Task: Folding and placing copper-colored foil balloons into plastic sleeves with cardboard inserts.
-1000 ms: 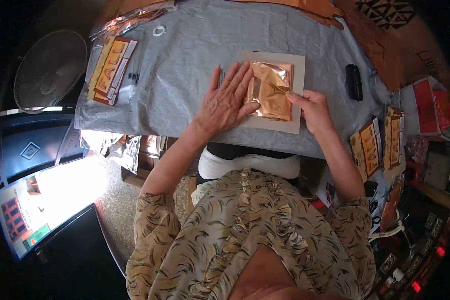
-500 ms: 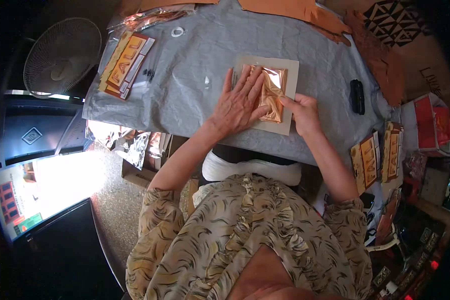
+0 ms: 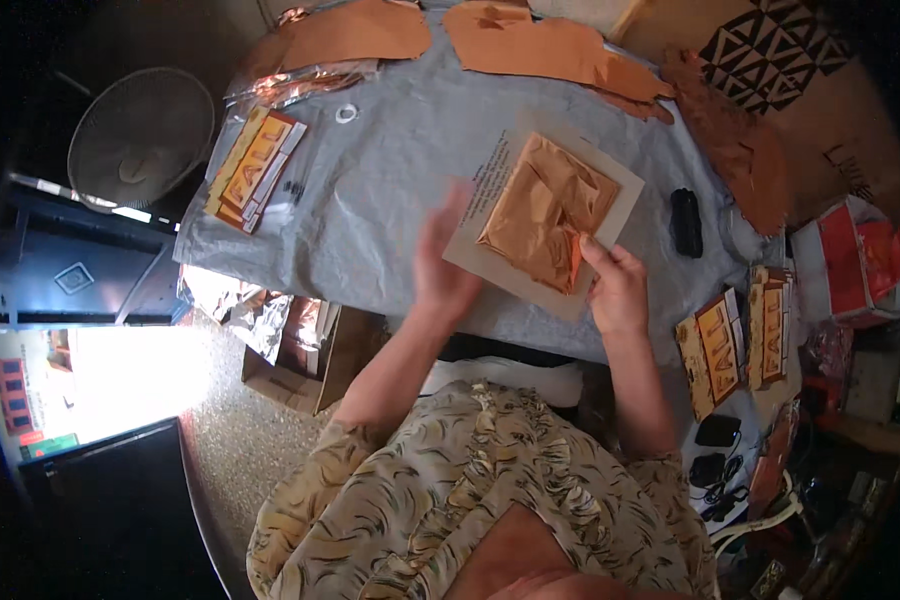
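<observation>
My right hand grips the lower right corner of a beige card, thumb on top. A copper-coloured foil sheet, shiny and creased, lies on the card's face under that thumb. Small dark print runs along the card's left side, and the card is tilted above the cloth. Beside its left edge is my left hand, smeared by motion, with its fingers stretched out and nothing visible in them. I cannot tell whether it touches the card.
A grey cloth covers the table. Orange lettered packs lie at the left; more packs sit at the right. A black object, a white ring and copper-brown sheets surround the work area. A fan stands left.
The card with the foil has turned and tilted in my right hand. My left hand has come off the foil to the card's left side. My view has shifted slightly.
</observation>
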Demonstrator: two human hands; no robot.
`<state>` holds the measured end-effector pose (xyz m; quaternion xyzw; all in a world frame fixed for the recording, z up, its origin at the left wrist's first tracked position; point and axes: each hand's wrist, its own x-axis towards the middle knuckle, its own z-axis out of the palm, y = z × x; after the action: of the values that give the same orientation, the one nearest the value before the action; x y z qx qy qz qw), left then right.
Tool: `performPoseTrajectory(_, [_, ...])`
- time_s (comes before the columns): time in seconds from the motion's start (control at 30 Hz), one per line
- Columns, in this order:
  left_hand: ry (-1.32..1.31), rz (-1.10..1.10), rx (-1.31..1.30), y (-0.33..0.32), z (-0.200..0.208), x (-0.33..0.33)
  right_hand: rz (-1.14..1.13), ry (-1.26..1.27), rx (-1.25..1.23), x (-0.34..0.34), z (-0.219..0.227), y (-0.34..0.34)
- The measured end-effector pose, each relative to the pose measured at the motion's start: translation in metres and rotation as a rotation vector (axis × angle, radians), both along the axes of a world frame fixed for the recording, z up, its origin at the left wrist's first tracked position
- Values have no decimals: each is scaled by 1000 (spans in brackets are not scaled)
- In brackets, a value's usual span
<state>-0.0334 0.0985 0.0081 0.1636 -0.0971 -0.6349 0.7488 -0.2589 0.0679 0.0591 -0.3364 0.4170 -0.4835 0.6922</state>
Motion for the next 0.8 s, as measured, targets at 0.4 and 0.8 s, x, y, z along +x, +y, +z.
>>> performPoseTrajectory(0.4, [-9, -401, -184, -8, -9, -79, -41, -16, -44, -13, -9, 23])
performPoseTrajectory(0.8, [-45, -470, -93, -12, -34, -125, -88, -48, -72, -20, -13, 20])
